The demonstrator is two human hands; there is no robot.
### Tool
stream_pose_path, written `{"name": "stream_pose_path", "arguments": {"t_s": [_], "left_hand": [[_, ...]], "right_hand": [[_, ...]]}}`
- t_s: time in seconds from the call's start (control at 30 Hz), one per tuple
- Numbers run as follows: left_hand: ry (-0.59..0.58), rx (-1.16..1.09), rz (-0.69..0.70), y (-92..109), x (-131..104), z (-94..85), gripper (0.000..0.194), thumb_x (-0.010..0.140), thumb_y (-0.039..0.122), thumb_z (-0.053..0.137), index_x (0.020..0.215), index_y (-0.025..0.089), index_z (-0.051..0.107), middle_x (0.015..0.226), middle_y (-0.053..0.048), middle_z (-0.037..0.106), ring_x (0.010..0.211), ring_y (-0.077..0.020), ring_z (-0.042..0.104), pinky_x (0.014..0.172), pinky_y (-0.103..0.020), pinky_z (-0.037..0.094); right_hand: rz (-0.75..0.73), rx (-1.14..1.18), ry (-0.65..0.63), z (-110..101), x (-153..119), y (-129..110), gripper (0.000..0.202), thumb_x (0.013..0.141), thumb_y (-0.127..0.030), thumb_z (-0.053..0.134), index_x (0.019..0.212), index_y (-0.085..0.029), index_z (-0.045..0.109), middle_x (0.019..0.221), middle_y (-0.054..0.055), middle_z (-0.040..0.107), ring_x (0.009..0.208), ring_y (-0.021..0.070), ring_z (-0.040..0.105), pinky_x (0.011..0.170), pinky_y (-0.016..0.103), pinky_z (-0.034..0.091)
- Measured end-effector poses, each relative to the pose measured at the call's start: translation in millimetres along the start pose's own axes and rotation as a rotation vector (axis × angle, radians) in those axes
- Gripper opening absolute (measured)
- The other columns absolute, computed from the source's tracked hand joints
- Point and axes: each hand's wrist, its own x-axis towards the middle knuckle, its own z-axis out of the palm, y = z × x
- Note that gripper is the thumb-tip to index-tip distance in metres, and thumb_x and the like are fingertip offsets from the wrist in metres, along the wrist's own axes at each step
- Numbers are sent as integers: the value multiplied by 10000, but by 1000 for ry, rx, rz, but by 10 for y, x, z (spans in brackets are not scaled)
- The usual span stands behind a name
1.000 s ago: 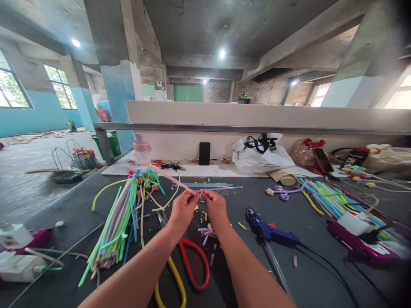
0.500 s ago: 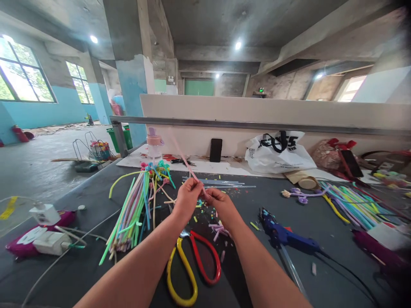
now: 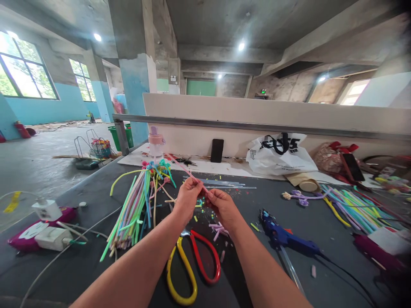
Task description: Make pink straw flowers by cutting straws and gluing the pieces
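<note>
We are holding a pink fuzzy stem (image 3: pixel 180 164) at the centre of the frame, its free length slanting toward the upper left. Our left hand (image 3: pixel 189 194) is pinching it between thumb and fingers, and our right hand (image 3: pixel 223 206) is pinching it just beside, lower down; a short stretch is showing between them. Scissors (image 3: pixel 193 239) with one yellow and one red handle are lying at bottom centre on the dark counter (image 3: pixel 272 194). Left of our hands, a bundle of coloured stems (image 3: pixel 130 214) is lying fanned out. Short purple pieces (image 3: pixel 218 232) are lying below our right hand, and a blue glue gun (image 3: pixel 292 240) is resting at lower right.
</note>
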Motion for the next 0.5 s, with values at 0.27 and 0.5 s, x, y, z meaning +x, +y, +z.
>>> {"name": "stream_pose_path", "arguments": {"t_s": [0.27, 0.5], "left_hand": [[3, 245, 43, -57, 35, -77, 300, 768, 426, 503, 637, 156, 511, 563, -3, 544, 524, -115, 523, 571, -265, 446], [-130, 655, 479, 144, -40, -99, 220, 804, 207, 506, 974, 236, 642, 1118, -56, 587, 1097, -190, 464, 968, -342, 303]], "right_hand": [[2, 102, 31, -12, -1, -34, 250, 621, -359, 721, 590, -167, 564, 555, -43, 488, 494, 77, 388, 500, 215, 320], [11, 176, 34, -52, -6, -66, 264, 607, -351, 737, 572, -167, 550, 543, -54, 478, 461, 61, 396, 486, 206, 328]]}}
